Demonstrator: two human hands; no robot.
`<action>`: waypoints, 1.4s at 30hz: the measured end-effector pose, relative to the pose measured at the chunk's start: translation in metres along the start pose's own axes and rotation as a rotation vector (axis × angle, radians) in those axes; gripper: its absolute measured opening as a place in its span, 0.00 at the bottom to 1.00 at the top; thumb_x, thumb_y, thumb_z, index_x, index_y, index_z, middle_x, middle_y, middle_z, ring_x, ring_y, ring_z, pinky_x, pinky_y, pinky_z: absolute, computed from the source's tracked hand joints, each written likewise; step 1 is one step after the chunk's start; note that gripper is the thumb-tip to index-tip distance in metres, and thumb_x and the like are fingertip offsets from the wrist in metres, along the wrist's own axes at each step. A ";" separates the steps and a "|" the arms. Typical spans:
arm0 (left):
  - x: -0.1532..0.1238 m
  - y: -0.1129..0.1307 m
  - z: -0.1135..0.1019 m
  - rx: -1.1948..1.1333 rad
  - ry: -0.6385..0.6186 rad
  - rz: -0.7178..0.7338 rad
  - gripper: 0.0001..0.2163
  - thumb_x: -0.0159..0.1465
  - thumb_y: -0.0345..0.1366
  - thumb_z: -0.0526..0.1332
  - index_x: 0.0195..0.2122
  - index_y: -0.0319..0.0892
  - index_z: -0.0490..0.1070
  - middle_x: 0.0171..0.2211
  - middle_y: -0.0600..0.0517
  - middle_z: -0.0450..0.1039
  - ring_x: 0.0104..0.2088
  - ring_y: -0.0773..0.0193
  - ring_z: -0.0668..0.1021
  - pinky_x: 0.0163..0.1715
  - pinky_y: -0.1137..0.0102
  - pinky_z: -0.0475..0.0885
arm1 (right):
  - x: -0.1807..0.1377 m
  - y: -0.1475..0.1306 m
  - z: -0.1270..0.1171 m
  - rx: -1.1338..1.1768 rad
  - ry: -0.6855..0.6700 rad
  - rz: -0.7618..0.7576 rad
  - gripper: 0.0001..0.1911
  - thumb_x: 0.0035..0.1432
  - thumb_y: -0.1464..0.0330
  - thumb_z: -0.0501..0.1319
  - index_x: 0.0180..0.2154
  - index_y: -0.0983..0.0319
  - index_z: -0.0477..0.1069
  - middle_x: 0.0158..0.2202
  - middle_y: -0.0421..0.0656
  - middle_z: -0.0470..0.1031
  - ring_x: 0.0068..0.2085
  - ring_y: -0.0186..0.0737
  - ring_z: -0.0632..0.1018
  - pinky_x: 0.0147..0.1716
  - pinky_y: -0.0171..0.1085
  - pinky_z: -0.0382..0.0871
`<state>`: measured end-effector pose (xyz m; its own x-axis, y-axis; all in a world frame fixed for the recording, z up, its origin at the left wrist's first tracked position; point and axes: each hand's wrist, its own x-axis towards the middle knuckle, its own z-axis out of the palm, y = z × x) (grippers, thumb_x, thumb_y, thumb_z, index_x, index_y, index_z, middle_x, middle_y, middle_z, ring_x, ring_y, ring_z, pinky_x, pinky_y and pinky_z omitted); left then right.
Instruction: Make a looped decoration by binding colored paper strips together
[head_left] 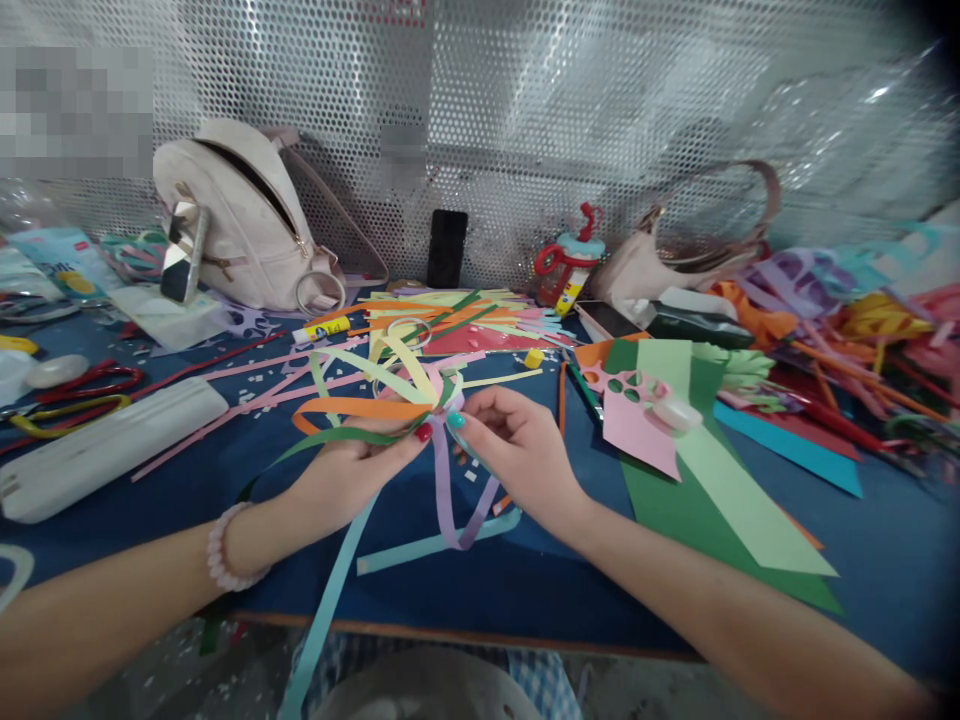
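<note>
Both hands meet over the middle of the table, pinching a bunch of coloured paper strips where they cross. My left hand [352, 462] is closed on the bunch from the left, with an orange strip [360, 408] and a green strip [337, 436] coming out above its fingers. From the other side my right hand [525, 440] presses thumb and fingers together at the same crossing point. A purple strip [444, 490] loops down below the hands. Pale yellow strips [409, 365] fan out upward. One light blue strip [337, 590] hangs over the table's front edge. The fingertips partly hide the join.
Behind the hands lies a heap of cut strips [480, 310], with a glue stick [322, 330] to its left. Green paper sheets [720, 470] spread at right. Scissors [90, 385] and a white power strip [112, 445] lie left. A backpack [232, 220] and phone [448, 248] stand behind.
</note>
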<state>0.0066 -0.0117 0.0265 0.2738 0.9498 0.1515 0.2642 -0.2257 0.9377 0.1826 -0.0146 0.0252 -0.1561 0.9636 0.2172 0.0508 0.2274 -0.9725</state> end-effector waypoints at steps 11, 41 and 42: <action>0.003 -0.012 -0.008 -0.195 -0.025 -0.061 0.07 0.56 0.40 0.64 0.32 0.45 0.78 0.29 0.52 0.78 0.43 0.53 0.76 0.47 0.64 0.69 | 0.006 0.002 -0.004 0.013 -0.077 -0.031 0.09 0.50 0.65 0.63 0.28 0.62 0.65 0.22 0.36 0.68 0.23 0.28 0.70 0.24 0.30 0.65; 0.042 -0.011 -0.041 -0.705 0.400 0.113 0.06 0.51 0.32 0.68 0.32 0.44 0.75 0.32 0.57 0.78 0.40 0.63 0.77 0.40 0.70 0.73 | 0.048 0.021 -0.073 0.159 -0.046 0.047 0.14 0.41 0.62 0.68 0.29 0.62 0.69 0.15 0.32 0.63 0.17 0.26 0.64 0.16 0.29 0.54; 0.043 -0.012 -0.041 -0.697 0.412 0.120 0.08 0.50 0.32 0.68 0.32 0.43 0.75 0.32 0.57 0.78 0.39 0.63 0.77 0.39 0.71 0.73 | 0.050 0.022 -0.077 0.167 -0.036 0.045 0.14 0.40 0.62 0.68 0.29 0.61 0.69 0.15 0.31 0.62 0.17 0.26 0.63 0.17 0.29 0.56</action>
<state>-0.0230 0.0413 0.0345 -0.1343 0.9617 0.2388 -0.4183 -0.2735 0.8661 0.2520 0.0494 0.0217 -0.1925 0.9659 0.1733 -0.1057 0.1552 -0.9822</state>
